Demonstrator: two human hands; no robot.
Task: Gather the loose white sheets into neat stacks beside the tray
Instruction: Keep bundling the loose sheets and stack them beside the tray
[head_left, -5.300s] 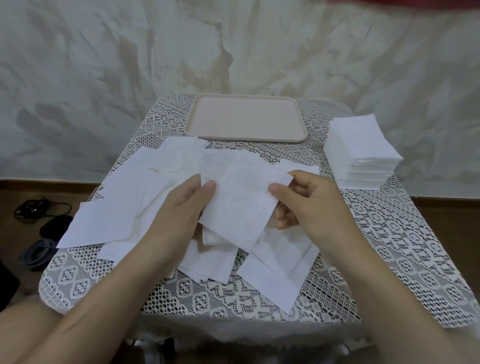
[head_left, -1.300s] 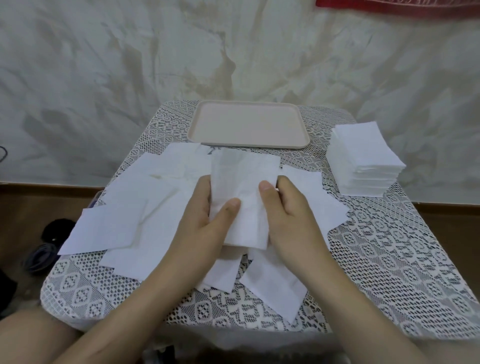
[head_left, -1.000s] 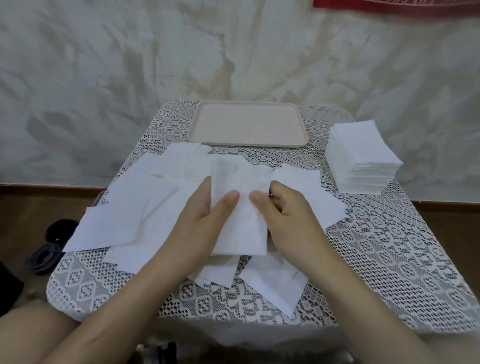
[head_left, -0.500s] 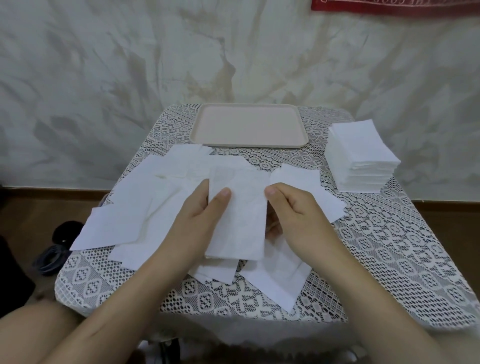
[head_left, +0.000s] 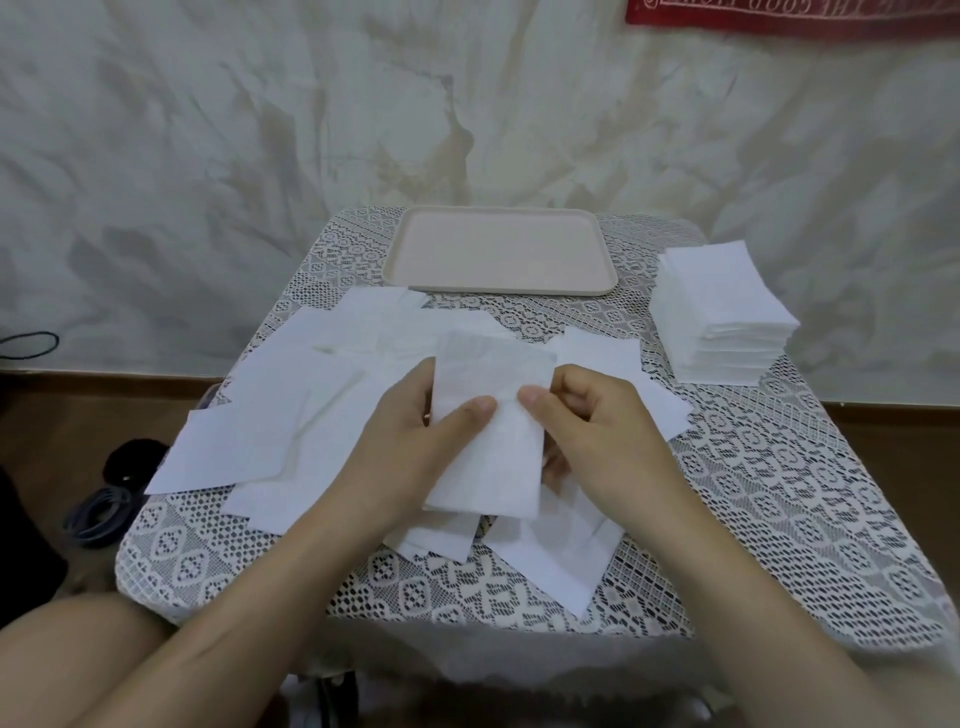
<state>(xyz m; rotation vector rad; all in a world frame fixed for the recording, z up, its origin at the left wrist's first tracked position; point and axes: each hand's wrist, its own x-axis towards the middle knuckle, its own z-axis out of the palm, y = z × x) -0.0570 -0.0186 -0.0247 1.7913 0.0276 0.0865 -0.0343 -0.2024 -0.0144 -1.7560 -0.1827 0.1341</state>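
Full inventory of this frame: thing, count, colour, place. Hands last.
tray: one, beige, far middle of the table
neat stack: one, white, right of the tray
loose sheets: several, overlapping, exact count unclear, white, spread over the table's left and middle
held sheet: one, white, between both hands, over the loose sheets
lace tablecloth: one, white, covers the table
red cloth: one, red, on the wall at top right
cables: dark coils, count unclear, on the floor at left
left hand: pinches the held sheet's left side
right hand: pinches its right edge
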